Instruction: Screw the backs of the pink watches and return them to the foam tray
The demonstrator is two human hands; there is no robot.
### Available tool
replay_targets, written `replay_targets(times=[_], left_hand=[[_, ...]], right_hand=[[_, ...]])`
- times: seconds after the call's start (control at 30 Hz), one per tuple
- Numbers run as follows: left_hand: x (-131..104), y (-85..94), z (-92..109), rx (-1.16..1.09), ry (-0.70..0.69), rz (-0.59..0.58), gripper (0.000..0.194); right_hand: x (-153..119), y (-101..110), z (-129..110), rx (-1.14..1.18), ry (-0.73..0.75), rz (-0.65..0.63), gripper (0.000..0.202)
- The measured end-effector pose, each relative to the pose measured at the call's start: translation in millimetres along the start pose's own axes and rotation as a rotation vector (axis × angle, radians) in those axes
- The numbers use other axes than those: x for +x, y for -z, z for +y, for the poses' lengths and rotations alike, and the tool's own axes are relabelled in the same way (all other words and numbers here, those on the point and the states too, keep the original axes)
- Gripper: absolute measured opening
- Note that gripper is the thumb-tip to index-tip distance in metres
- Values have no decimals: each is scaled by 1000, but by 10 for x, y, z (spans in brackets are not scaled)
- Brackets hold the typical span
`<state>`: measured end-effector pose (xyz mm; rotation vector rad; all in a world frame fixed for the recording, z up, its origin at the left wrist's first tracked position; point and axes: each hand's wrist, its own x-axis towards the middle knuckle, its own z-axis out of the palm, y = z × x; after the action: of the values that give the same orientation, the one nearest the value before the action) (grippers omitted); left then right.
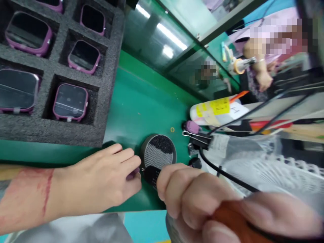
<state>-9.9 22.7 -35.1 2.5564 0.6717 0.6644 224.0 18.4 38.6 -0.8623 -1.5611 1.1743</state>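
My left hand (108, 177) rests low over the green bench, its fingers curled around a small purple watch part (133, 173), mostly hidden by them. My right hand (199, 199), closest to the camera, is wrapped around an electric screwdriver (231, 217) with an orange-brown body. Its black nose (151, 175) points left, close to the left fingertips; whether the bit touches the purple part I cannot tell. Just beyond the nose sits a round dish (158, 158) with a dimpled grey plate and a heap of tiny black screws (162, 143).
A dark foam tray (105, 98) at left holds several purple-framed watches (71, 101) in pockets. On the right are a white bottle (211, 109) with a yellow label, a binder clip (204, 140), black cables and a white plastic basket (273, 179). Another person's hand (263, 80) shows beyond the glass panel.
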Motion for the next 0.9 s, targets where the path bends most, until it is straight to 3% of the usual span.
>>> replay_targets(times=[0.13, 0.2, 0.37, 0.53, 0.9], left_hand=[[-13, 12, 29, 52, -47, -86, 12], [-21, 33, 37, 43, -69, -88, 9], [-32, 67, 45, 0, -80, -71, 9], [-79, -33, 41, -5, -8, 17, 19], [-49, 55, 8, 7, -6, -66, 30]], right_hand=[[49, 116, 139, 139, 85, 307, 25], [86, 173, 200, 142, 86, 348, 24], [143, 148, 313, 152, 85, 367, 21], [176, 58, 391, 191, 131, 404, 20], [175, 55, 395, 177, 130, 367, 19]])
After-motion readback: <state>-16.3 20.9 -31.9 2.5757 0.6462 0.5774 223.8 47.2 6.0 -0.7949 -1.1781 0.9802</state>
